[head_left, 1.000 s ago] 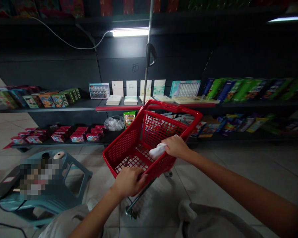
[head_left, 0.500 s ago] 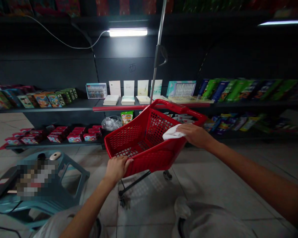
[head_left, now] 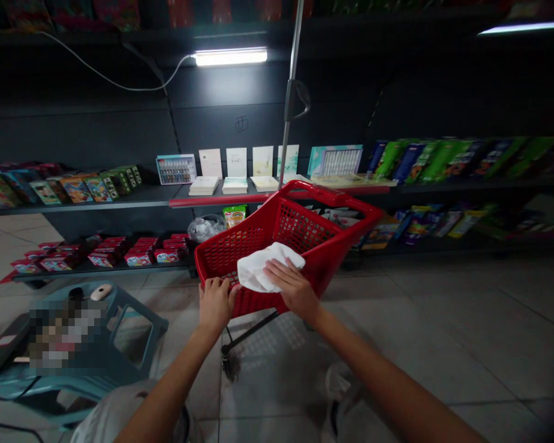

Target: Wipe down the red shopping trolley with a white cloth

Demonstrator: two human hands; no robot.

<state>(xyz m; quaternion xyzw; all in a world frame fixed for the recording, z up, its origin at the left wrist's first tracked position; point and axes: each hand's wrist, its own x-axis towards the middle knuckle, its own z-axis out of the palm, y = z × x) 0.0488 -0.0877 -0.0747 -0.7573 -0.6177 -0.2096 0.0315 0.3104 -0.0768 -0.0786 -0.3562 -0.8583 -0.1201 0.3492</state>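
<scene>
A red plastic shopping cart (head_left: 248,242) stands in front of me on dark legs with casters. My left hand (head_left: 216,303) grips the near left corner of its basket rim, thumb on the inner side. My right hand (head_left: 292,284) presses a white cloth (head_left: 258,269) on the near rim, a short way right of my left hand. The cloth is spread over the rim and hides part of it and of the basket's inside. Its underside is out of sight.
Behind the cart runs a dark shelf with books (head_left: 236,161), snack bags (head_left: 397,161) and small boxes (head_left: 96,186). A metal pole (head_left: 292,67) rises behind the cart. To my left is a blue-grey plastic stool (head_left: 143,314) bearing a computer mouse (head_left: 101,291) and other items, partly blurred out.
My right hand has slid left and nearer along the cart's rim with the cloth, which is now spread wider. My left hand stays on the near left corner.
</scene>
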